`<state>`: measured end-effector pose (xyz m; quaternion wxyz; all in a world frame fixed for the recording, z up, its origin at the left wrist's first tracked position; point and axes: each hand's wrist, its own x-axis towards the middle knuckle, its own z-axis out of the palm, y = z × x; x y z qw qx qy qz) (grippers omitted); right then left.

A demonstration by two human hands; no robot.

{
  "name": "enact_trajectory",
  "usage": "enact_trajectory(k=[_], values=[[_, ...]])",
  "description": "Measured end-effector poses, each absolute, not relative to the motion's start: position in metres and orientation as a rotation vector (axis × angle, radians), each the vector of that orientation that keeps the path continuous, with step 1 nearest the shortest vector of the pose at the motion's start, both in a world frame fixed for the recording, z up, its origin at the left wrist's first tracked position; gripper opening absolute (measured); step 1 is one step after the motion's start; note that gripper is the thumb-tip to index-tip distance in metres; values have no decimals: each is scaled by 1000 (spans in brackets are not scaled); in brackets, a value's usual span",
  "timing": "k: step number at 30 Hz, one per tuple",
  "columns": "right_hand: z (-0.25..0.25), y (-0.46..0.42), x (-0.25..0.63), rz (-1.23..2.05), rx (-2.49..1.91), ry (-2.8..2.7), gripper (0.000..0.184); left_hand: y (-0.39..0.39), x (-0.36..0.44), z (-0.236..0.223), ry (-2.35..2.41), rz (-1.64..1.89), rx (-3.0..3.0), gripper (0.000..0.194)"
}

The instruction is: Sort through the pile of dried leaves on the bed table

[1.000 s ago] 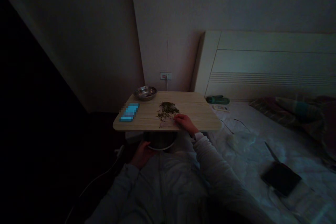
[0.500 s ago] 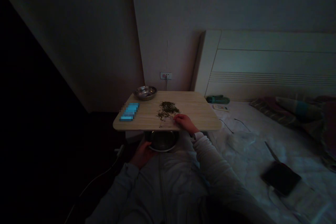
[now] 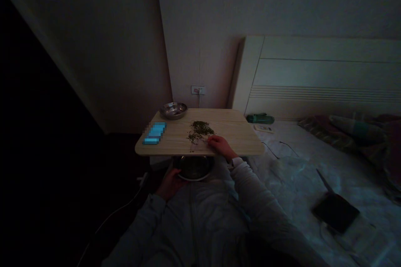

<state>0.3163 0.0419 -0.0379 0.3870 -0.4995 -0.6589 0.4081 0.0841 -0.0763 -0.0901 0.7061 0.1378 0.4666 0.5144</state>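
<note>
Below the front edge of the small wooden table (image 3: 232, 123), my left hand (image 3: 171, 183) grips the rim of a metal bowl (image 3: 194, 167) at its left side. My right hand (image 3: 220, 146) rests at the table's front, its fingers pinched on the edge of a thin clear sheet (image 3: 199, 145), which looks like plastic. Just beyond the sheet lies a loose pile of small green grains (image 3: 201, 128), some scattered toward it. Dim light hides the finer shape of the sheet and the inside of the bowl.
A second metal bowl (image 3: 173, 110) stands at the table's back left, with a lit phone (image 3: 154, 133) in front of it. To the right is a bed with a green bottle (image 3: 260, 118), a remote (image 3: 263, 128), glasses and a dark tablet-like object (image 3: 336, 212). A cable runs along the floor at left.
Almost nothing differs. Both hands, the bowl and the grains keep their places; the clear sheet shows only a slight shift in its look.
</note>
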Motion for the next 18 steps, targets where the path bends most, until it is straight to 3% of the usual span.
enact_trajectory(k=[18], values=[[-32,38,316,1060,-1268,-1693,13,-76,83,-93,1023,1142,297,17]])
